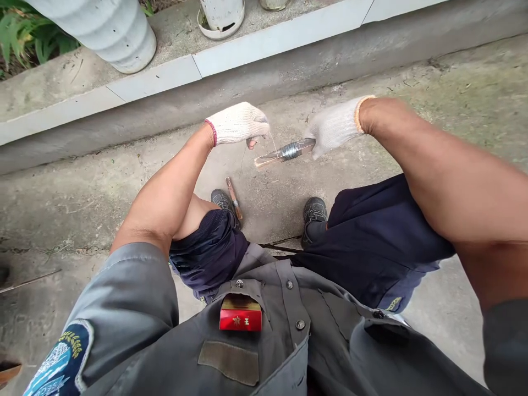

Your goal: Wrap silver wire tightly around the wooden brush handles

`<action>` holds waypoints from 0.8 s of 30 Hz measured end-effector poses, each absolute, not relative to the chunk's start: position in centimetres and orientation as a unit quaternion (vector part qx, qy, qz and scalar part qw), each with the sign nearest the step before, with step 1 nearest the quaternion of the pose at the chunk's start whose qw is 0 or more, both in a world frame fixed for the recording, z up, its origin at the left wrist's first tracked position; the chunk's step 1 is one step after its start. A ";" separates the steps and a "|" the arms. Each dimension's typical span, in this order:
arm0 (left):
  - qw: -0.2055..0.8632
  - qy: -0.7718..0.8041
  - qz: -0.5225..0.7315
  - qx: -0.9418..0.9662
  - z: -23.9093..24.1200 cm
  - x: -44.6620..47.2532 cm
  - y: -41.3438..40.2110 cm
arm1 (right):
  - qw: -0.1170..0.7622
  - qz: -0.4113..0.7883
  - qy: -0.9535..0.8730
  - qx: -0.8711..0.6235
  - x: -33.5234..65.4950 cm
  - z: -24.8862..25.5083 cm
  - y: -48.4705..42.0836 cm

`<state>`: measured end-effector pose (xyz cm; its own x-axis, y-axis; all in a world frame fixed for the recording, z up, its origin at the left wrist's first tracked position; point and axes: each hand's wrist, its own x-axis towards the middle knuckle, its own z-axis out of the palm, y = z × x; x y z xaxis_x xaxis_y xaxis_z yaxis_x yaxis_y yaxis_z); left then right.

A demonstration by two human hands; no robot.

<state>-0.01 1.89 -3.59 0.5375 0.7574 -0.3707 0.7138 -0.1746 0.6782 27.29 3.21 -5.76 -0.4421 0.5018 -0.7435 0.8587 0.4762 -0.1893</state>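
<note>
Concrete flooring (462, 118), stained and worn, extends to a low ledge (175, 30) faced with pale tiles (280, 41). A ribbed white pot (119, 41) stands on the ledge. Above the floor, the gloved right hand (334, 129) grips one end of a wire-wound stick (291, 150). The gloved left hand (239, 124) is curled, pinching a thin strand (274, 144) that runs to the stick. A second stick (234, 198) lies beside the left shoe (221, 198).

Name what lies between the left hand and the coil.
A thin strand, running from the left hand to the coil, shows in the head view.
</note>
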 end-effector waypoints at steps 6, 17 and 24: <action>0.474 0.412 0.081 0.774 -4.0 -0.2 1.7 | 0.171 -0.401 0.778 0.451 28.5 -3.0 2.8; 0.473 0.428 0.025 0.770 -3.3 1.2 0.8 | 0.112 -0.147 0.734 0.654 29.3 -3.5 5.4; 0.402 0.453 0.027 0.795 -3.1 0.7 1.3 | 0.288 -0.193 0.765 0.542 27.7 -5.1 3.8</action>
